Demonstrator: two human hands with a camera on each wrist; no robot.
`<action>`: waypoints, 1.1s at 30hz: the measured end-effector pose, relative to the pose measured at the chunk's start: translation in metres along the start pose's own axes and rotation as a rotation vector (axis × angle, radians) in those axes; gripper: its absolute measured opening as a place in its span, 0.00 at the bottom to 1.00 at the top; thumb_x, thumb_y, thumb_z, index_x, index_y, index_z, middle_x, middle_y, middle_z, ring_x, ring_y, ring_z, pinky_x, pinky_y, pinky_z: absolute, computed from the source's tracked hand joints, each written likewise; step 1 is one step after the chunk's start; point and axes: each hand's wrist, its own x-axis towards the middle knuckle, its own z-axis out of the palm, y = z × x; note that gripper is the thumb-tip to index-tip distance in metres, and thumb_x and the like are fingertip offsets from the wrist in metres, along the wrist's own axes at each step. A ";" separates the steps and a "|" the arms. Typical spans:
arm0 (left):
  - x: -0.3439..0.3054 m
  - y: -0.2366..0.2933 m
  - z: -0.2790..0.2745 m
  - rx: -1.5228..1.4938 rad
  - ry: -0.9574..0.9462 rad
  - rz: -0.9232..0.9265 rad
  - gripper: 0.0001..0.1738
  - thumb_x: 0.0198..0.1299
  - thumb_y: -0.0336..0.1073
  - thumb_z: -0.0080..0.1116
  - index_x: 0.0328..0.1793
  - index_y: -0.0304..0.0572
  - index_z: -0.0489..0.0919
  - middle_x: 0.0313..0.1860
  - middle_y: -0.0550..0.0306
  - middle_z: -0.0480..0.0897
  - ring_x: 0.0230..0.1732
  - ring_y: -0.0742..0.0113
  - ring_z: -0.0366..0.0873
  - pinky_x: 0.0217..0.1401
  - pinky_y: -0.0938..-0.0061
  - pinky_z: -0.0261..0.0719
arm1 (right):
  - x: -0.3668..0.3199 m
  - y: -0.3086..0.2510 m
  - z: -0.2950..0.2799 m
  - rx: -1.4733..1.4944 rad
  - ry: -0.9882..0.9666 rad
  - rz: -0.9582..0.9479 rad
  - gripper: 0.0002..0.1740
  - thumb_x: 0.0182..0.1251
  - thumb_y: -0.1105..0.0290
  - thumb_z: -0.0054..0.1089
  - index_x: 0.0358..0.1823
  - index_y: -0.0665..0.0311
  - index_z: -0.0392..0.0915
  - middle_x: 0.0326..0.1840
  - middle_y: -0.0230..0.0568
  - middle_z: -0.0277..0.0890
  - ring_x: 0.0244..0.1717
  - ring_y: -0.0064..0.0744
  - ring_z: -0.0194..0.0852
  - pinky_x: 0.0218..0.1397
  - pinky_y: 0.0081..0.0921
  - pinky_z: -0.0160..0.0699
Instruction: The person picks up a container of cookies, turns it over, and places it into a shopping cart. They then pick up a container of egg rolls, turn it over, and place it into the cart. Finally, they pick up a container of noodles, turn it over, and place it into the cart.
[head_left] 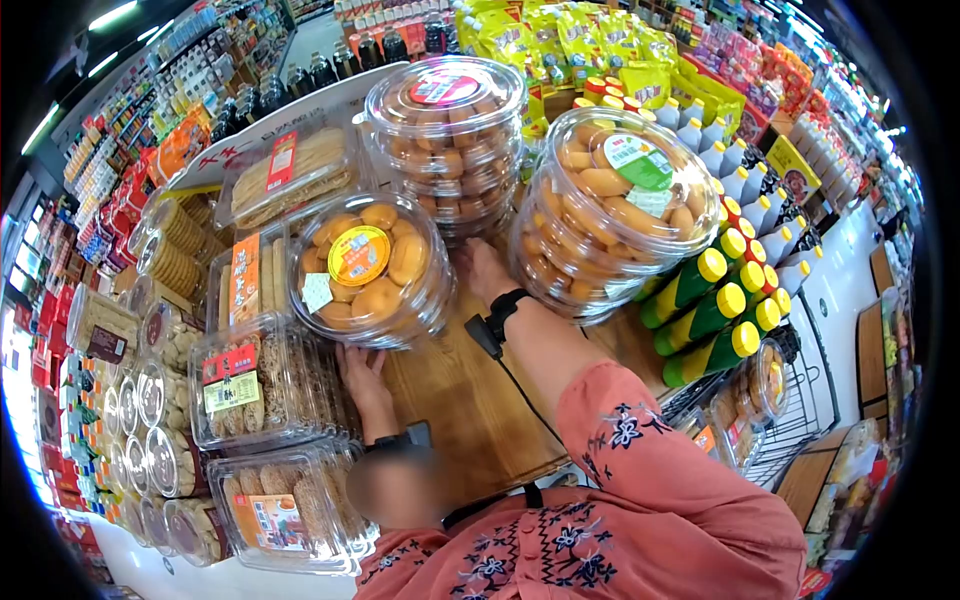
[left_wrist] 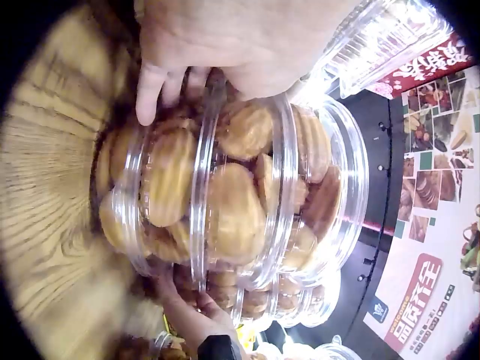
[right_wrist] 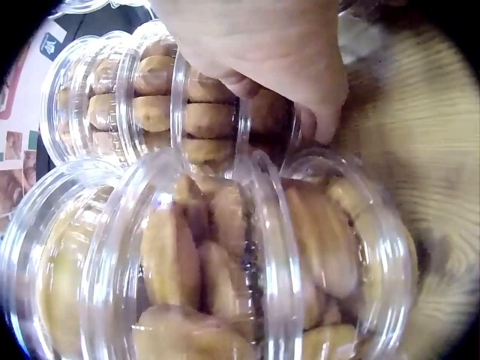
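Observation:
My left hand (head_left: 367,387) has its fingers against the lower near side of a round clear container of buns (head_left: 372,258) with a yellow label. In the left wrist view the fingers (left_wrist: 148,94) reach straight down along the ridged wall. My right hand (head_left: 482,272) reaches between that container and a taller round container stack (head_left: 445,145) with a red and white label. Its fingertips come right at the taller stack's base, low over the wooden table (head_left: 470,400). In the right wrist view the hand (right_wrist: 262,52) overlaps that stack, partly hiding the fingers.
Right of my right arm stands another container stack (head_left: 620,200) with a green label, then yellow-capped bottles (head_left: 712,300). Rectangular pastry boxes (head_left: 255,390) line the left side. A wire cart (head_left: 800,400) stands at right. A cable (head_left: 525,390) hangs from the right wristband.

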 end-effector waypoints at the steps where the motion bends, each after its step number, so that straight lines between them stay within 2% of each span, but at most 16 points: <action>1: -0.001 0.003 0.004 0.000 0.017 0.004 0.37 0.73 0.54 0.49 0.82 0.46 0.58 0.73 0.50 0.70 0.73 0.54 0.68 0.67 0.55 0.72 | 0.003 0.001 0.003 0.041 -0.009 -0.014 0.17 0.74 0.61 0.49 0.58 0.59 0.74 0.54 0.36 0.76 0.53 0.35 0.73 0.59 0.35 0.72; 6: -0.008 0.005 0.007 -0.026 0.008 0.016 0.35 0.73 0.50 0.49 0.81 0.45 0.59 0.72 0.50 0.70 0.72 0.55 0.68 0.66 0.56 0.76 | -0.007 0.001 0.009 0.139 -0.048 -0.112 0.15 0.73 0.63 0.48 0.55 0.60 0.74 0.54 0.37 0.77 0.52 0.36 0.73 0.61 0.35 0.72; 9: -0.010 0.006 0.010 -0.040 0.009 0.013 0.33 0.73 0.48 0.49 0.80 0.44 0.60 0.72 0.49 0.70 0.72 0.54 0.69 0.65 0.57 0.77 | 0.027 0.013 -0.004 0.068 -0.116 -0.130 0.26 0.75 0.54 0.45 0.67 0.61 0.70 0.69 0.40 0.69 0.67 0.39 0.67 0.68 0.36 0.68; 12: -0.011 0.005 0.012 -0.027 -0.014 -0.001 0.34 0.74 0.49 0.48 0.81 0.44 0.58 0.73 0.49 0.70 0.73 0.54 0.68 0.67 0.55 0.76 | 0.038 0.011 -0.002 0.120 -0.029 -0.084 0.27 0.76 0.54 0.43 0.68 0.61 0.70 0.72 0.41 0.68 0.71 0.40 0.63 0.74 0.37 0.63; 15: -0.016 0.003 0.016 -0.005 -0.036 0.008 0.35 0.74 0.50 0.48 0.82 0.44 0.57 0.73 0.49 0.70 0.74 0.53 0.68 0.68 0.55 0.75 | 0.031 0.007 0.001 0.099 -0.089 -0.191 0.28 0.76 0.53 0.43 0.68 0.62 0.69 0.72 0.41 0.67 0.73 0.40 0.61 0.77 0.36 0.59; 18: -0.022 0.004 0.022 -0.003 -0.029 0.014 0.34 0.74 0.51 0.48 0.81 0.44 0.59 0.72 0.48 0.70 0.74 0.53 0.68 0.67 0.57 0.76 | 0.031 0.000 0.002 0.111 -0.098 -0.159 0.27 0.76 0.54 0.42 0.68 0.62 0.69 0.72 0.42 0.68 0.74 0.40 0.61 0.77 0.35 0.59; 21: -0.026 0.012 0.026 0.011 -0.028 0.008 0.33 0.75 0.50 0.48 0.80 0.42 0.60 0.72 0.47 0.70 0.73 0.53 0.68 0.69 0.58 0.74 | 0.047 0.011 -0.009 0.179 -0.150 -0.189 0.26 0.76 0.55 0.43 0.68 0.63 0.68 0.71 0.42 0.69 0.71 0.38 0.64 0.75 0.35 0.62; 24: -0.011 -0.003 0.010 0.119 -0.089 0.081 0.32 0.76 0.47 0.47 0.80 0.40 0.59 0.74 0.47 0.68 0.74 0.55 0.68 0.68 0.60 0.75 | 0.012 0.008 -0.011 -0.058 -0.232 -0.346 0.23 0.77 0.57 0.44 0.62 0.63 0.74 0.62 0.43 0.76 0.63 0.38 0.72 0.72 0.34 0.66; 27: 0.015 -0.014 -0.002 0.293 -0.103 0.269 0.29 0.76 0.43 0.45 0.78 0.36 0.61 0.76 0.46 0.66 0.73 0.57 0.68 0.69 0.61 0.73 | -0.012 0.001 -0.018 -0.301 -0.275 -0.128 0.18 0.76 0.58 0.47 0.53 0.61 0.79 0.51 0.41 0.80 0.52 0.38 0.79 0.68 0.39 0.72; 30: 0.036 -0.028 -0.002 -0.014 -0.064 0.160 0.29 0.77 0.46 0.43 0.77 0.37 0.63 0.72 0.47 0.71 0.70 0.55 0.71 0.71 0.59 0.68 | -0.056 -0.002 -0.017 -0.454 -0.173 0.051 0.15 0.76 0.59 0.49 0.45 0.61 0.80 0.44 0.40 0.81 0.45 0.38 0.80 0.60 0.41 0.79; 33: 0.040 -0.019 -0.002 0.022 -0.005 -0.005 0.30 0.75 0.49 0.42 0.75 0.37 0.65 0.70 0.47 0.72 0.68 0.54 0.72 0.72 0.60 0.67 | -0.075 -0.008 -0.019 -0.493 -0.193 0.143 0.14 0.75 0.59 0.51 0.46 0.62 0.79 0.44 0.41 0.81 0.43 0.38 0.80 0.51 0.39 0.84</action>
